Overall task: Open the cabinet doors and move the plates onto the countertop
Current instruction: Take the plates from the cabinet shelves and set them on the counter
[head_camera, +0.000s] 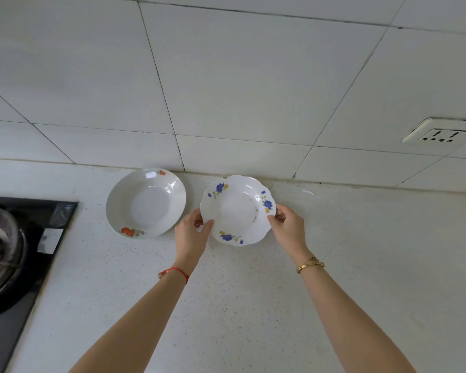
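A white scalloped plate with blue flowers [237, 211] is over the speckled countertop [253, 305], near the back wall. My left hand [193, 234] grips its left rim and my right hand [288, 226] grips its right rim. I cannot tell whether the plate rests on the counter or hangs just above it. Just to its left, a deeper white plate with red fruit prints [145, 203] lies on the countertop, apart from both hands. No cabinet is in view.
A black gas hob [46, 232] with a metal pot [0, 249] on it fills the left edge. The white tiled wall [226, 90] rises directly behind the plates, with a power socket [439, 134] at the right.
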`<state>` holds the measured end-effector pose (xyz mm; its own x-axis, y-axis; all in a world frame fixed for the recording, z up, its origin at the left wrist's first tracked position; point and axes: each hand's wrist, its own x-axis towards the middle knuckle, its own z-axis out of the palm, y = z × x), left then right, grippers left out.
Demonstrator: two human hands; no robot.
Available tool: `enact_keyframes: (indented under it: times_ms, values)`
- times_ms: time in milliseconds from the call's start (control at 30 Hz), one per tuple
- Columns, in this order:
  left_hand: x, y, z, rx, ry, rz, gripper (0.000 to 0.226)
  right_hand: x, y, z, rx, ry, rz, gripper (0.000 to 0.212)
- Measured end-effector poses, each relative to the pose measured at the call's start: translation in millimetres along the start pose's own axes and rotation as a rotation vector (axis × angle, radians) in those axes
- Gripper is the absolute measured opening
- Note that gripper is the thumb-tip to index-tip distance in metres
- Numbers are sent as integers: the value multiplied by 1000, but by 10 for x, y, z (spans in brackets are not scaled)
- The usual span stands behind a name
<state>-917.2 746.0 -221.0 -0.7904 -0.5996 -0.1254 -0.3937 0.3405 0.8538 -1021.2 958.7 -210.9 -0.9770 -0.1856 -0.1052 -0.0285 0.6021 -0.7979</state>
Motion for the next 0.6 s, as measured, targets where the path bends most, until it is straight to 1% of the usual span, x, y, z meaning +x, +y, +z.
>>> enact_keyframes:
  times_ms: [400,600]
  values:
    - [35,16,59,-44,-4,-29,39,107,43,16,-2,-18,26,20]
    - [112,-17,78,-47,-5,-29,36,139,44,31,1,-24,16,22]
